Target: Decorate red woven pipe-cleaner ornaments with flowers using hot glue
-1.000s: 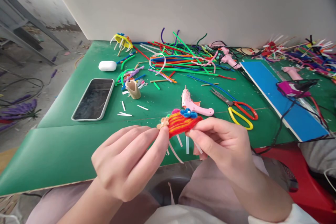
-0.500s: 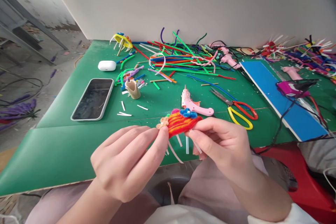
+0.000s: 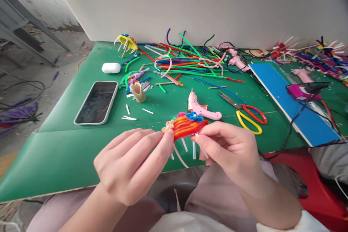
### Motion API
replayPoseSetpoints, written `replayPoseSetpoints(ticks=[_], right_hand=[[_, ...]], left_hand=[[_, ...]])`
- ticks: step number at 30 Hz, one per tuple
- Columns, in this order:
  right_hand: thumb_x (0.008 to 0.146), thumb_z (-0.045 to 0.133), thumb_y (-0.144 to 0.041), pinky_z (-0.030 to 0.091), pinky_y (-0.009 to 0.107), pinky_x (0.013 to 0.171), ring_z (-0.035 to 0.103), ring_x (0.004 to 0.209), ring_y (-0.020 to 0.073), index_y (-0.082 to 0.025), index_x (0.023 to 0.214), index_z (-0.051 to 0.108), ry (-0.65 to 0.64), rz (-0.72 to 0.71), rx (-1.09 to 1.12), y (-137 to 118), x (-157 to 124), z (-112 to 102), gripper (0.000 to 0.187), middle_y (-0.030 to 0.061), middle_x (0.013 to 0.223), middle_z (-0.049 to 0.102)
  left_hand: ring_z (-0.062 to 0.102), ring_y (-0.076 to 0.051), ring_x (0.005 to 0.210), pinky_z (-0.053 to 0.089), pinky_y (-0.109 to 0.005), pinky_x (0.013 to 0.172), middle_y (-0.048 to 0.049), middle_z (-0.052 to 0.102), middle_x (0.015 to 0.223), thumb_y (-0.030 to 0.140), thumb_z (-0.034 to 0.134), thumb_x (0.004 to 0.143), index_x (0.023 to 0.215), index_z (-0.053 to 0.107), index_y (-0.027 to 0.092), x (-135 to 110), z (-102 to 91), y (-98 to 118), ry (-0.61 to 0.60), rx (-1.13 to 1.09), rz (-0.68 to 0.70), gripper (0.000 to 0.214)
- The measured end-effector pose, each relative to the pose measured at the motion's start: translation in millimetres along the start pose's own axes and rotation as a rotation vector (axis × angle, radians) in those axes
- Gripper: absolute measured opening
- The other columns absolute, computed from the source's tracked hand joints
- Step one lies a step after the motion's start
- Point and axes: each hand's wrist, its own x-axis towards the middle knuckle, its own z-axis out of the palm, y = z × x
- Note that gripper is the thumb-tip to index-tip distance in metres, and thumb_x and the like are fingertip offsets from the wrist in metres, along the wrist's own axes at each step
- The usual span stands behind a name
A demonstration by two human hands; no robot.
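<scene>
Pinching a small red-and-orange fuzzy ornament (image 3: 187, 127) by its two ends, the person holds it up over the near edge of the green desk (image 3: 67, 152). From where I stand, the left hand (image 3: 133, 166) has its fingers (image 3: 154, 159) gripping beside a tan flower (image 3: 168, 127), while the right hand (image 3: 231, 148) grasps the other end, near a blue flower (image 3: 194, 116). White strips (image 3: 194, 150) dangle underneath. Just beyond lies a pink glue gun (image 3: 203, 110), with scissors (image 3: 241, 110) to its right. A phone (image 3: 96, 103) rests by the desk's left edge, and coloured pipe cleaners (image 3: 190, 63) are heaped towards the far edge.
</scene>
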Motion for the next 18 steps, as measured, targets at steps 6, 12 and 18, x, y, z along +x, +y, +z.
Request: replayPoseSetpoints(ticks=[6, 12, 18], right_hand=[[0.077, 0.063, -0.025, 0.044, 0.011, 0.038, 0.055, 0.042, 0.0049, -0.02, 0.073, 0.064, 0.009, 0.012, -0.023, -0.1, 0.7, 0.8, 0.006, -0.0062, 0.053, 0.06], [0.077, 0.063, -0.028, 0.044, 0.013, 0.037, 0.054, 0.04, 0.0057, -0.02, 0.073, 0.065, 0.006, 0.023, -0.044, -0.9, 0.3, 0.7, 0.009, -0.0051, 0.053, 0.061], [0.078, 0.063, -0.026, 0.044, 0.013, 0.037, 0.055, 0.042, 0.0056, -0.021, 0.074, 0.065, 0.009, 0.013, -0.041, -0.2, -0.1, 0.8, 0.007, -0.0057, 0.053, 0.061]], left_hand=[[0.06, -0.013, 0.062, 0.054, -0.03, 0.055, 0.003, 0.061, 0.069, 0.012, 0.061, 0.076, 0.089, 0.059, 0.021, 1.9, -1.1, 1.4, -0.001, 0.006, -0.056, 0.016], [0.06, -0.013, 0.061, 0.054, -0.031, 0.057, 0.0024, 0.061, 0.069, 0.011, 0.062, 0.073, 0.09, 0.059, 0.02, 1.3, -1.3, 0.2, 0.005, -0.01, -0.035, 0.019], [0.058, -0.012, 0.06, 0.053, -0.029, 0.056, 0.002, 0.06, 0.068, 0.011, 0.061, 0.075, 0.089, 0.059, 0.018, 1.0, -1.8, 0.8, 0.004, -0.002, -0.029, 0.016]])
